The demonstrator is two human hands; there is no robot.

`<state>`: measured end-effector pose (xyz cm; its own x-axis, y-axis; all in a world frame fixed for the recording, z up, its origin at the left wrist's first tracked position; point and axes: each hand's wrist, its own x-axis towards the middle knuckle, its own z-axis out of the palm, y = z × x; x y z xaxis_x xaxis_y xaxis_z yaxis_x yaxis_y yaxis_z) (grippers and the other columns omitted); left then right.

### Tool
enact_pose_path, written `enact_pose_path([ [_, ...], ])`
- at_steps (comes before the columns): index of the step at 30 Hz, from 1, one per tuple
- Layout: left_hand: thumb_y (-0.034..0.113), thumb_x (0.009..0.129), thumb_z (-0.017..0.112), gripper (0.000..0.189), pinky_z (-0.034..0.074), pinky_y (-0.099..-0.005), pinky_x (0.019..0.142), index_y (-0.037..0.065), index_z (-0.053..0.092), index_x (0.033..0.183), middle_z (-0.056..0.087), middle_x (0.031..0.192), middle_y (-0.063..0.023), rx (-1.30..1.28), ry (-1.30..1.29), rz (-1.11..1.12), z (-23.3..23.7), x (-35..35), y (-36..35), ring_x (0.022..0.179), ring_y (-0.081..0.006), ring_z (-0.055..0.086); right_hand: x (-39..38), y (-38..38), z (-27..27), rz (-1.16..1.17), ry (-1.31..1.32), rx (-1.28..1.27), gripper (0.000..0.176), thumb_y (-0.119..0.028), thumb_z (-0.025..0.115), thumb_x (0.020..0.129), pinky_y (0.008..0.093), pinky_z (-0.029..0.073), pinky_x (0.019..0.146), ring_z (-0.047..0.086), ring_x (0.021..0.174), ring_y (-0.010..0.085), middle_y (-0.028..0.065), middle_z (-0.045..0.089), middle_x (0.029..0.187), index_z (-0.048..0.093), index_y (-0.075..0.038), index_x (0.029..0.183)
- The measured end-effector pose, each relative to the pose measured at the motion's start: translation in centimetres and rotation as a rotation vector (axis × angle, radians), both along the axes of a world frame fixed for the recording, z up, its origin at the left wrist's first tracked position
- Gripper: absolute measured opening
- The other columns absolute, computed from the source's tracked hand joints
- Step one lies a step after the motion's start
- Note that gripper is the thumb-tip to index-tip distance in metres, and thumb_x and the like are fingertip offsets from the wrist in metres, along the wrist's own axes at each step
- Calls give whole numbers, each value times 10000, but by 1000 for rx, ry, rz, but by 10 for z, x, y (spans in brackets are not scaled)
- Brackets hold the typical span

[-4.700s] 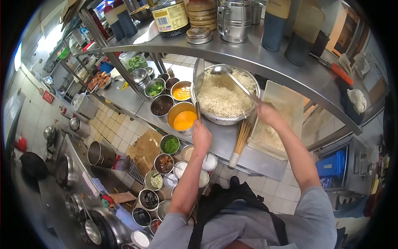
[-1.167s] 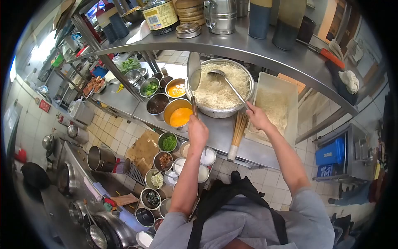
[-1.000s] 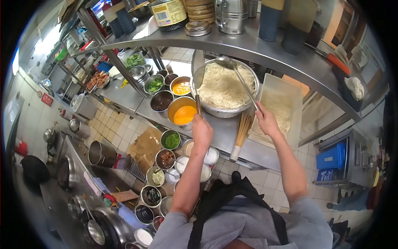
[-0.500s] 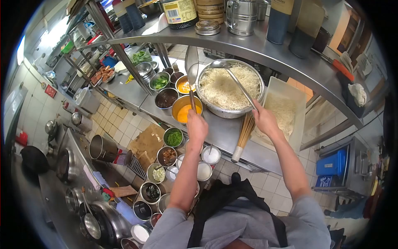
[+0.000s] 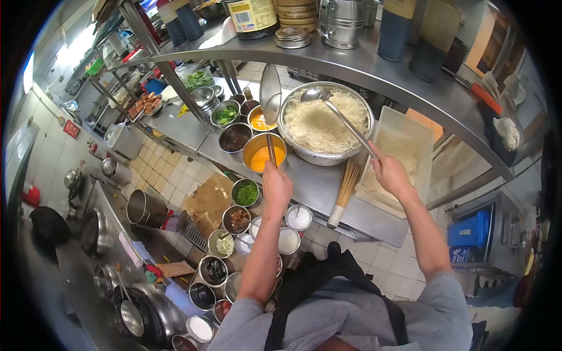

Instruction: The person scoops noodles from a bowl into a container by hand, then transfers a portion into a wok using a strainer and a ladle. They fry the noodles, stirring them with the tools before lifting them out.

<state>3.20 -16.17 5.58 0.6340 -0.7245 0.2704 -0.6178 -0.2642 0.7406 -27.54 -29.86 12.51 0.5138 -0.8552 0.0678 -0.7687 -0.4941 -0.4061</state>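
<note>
My left hand (image 5: 277, 182) is wrapped round the dark handle of a wok spatula (image 5: 270, 88). Its broad metal blade points away from me, over the orange-filled pots and beside the big bowl. Below the handle stands a metal pot (image 5: 247, 151) of beaten egg. In my right hand (image 5: 389, 174) is the handle of a long metal ladle (image 5: 345, 120), its head over the far part of a large steel bowl (image 5: 319, 159). Pale, thin noodles (image 5: 339, 131) fill that bowl. A bamboo wok brush (image 5: 345, 193) lies near my right hand.
Right of the bowl, a translucent tub (image 5: 424, 146) holds more pale food. A steel shelf (image 5: 351, 57) with bottles and jars crosses above the counter. Several ingredient pots, including chopped greens (image 5: 246, 194), stand left and near. Woks (image 5: 146, 316) sit at lower left.
My right hand has moved right and slightly toward me. The ladle has shifted and turned, so its head shows more. My left hand and the spatula have barely moved.
</note>
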Motion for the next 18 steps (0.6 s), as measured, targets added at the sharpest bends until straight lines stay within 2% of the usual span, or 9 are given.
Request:
enact_pose_path([
  [3,50,1017,542,183,479,-603,834,-115,526,1093,647,1010,-382,-14,16,-25,-1,-9,-5,960,-570,629,-9,15,-30,-41,-316,-88,541,-199,554,1060,528,546,818,706,865,469,322,715,991,474,-155,1594],
  [6,25,1006,538,177,477,-592,855,-123,519,1100,634,1015,-386,-7,60,-56,7,-21,-3,960,-566,624,-8,11,-29,-233,-294,423,541,-190,561,1062,509,546,847,714,879,464,337,705,1004,475,-145,1594],
  [9,23,1007,537,171,476,-595,847,-121,517,1097,635,999,-384,-16,43,-69,13,-24,-9,944,-568,623,-21,12,-74,-136,-301,108,536,-191,570,1065,476,557,835,724,848,420,316,713,993,481,-124,1590],
  [12,30,1007,542,173,478,-599,829,-118,513,1092,639,972,-381,-22,19,-70,14,-29,-5,923,-568,627,-15,52,-20,-255,-318,244,531,-186,575,1068,452,558,854,736,883,399,309,725,1054,485,-105,1585],
  [14,35,1004,549,180,480,-604,814,-117,510,1092,640,957,-381,-4,37,-76,21,-35,-5,921,-572,631,-24,49,-52,-139,-417,141,542,-183,573,1078,389,543,814,647,809,259,222,714,1018,465,-121,1605],
  [16,37,1002,552,179,484,-612,812,-112,510,1091,645,954,-383,19,127,-110,41,-48,-1,926,-573,639,-30,42,-58,-67,-462,149,543,-180,571,1080,376,541,837,651,855,241,217,711,1072,463,-123,1609],
  [18,38,1000,554,176,488,-619,816,-107,512,1090,651,954,-386,48,151,-121,48,-59,-1,933,-575,645,-32,29,-54,-33,-454,265,532,-175,569,1075,412,551,921,750,1022,345,296,717,1216,478,-110,1595],
])
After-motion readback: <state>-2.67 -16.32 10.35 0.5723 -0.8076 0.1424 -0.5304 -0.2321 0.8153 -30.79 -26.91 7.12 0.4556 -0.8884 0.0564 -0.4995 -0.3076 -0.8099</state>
